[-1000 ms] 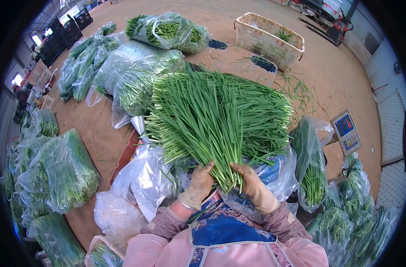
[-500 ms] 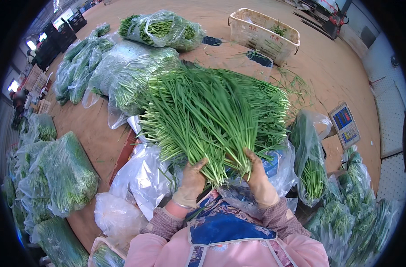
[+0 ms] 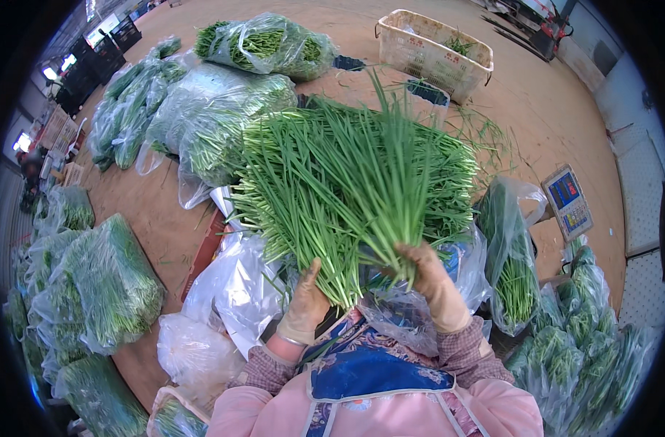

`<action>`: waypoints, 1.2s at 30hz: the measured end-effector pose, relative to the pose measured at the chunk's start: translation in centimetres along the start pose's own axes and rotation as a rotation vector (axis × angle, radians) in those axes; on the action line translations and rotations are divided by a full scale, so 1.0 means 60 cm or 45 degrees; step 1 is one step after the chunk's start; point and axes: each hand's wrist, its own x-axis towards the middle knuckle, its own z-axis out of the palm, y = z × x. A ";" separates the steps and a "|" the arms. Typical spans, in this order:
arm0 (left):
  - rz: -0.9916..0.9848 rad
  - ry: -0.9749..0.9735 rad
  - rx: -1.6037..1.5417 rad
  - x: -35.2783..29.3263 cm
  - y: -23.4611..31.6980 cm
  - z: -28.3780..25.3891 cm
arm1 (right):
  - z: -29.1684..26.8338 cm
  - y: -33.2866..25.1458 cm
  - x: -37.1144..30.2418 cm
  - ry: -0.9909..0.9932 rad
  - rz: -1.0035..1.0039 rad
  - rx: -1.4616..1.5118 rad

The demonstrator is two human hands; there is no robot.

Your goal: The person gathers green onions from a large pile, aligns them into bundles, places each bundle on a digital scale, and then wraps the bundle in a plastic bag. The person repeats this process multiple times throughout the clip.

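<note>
A thick heap of long green garlic chives lies in front of me, pale stem ends showing along its left side and toward me. My gloved right hand is closed round the stem ends of a bunch of garlic chives, its leaf tips raised and blurred above the heap. At the near left, my gloved left hand cups another portion of garlic chives by the stem ends, thumb up along their side; its other fingers are mostly hidden. Between the two portions a gap shows near the stems.
Clear plastic bags lie left of my hands. Bagged greens stack at left, with more bags behind and a bagged bundle at right. A scale display stands beyond it; a white crate sits at the back.
My right hand has moved slightly right and up with its bunch, parting it from the stems at my left hand. The leaf tips have swung up and right. My left hand has barely moved.
</note>
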 end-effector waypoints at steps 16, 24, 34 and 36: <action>-0.181 -0.072 0.050 0.010 0.010 0.013 | 0.019 -0.270 -0.077 0.447 -0.896 -0.673; -0.114 -0.406 0.082 0.008 -0.008 0.080 | 0.096 0.013 -0.033 0.082 -0.860 -2.966; -0.108 0.013 0.072 0.006 -0.014 0.040 | 0.028 -0.039 -0.053 0.259 -0.248 -0.964; -0.116 -0.001 0.082 0.011 -0.020 0.033 | 0.026 -0.029 -0.034 0.088 0.031 -1.090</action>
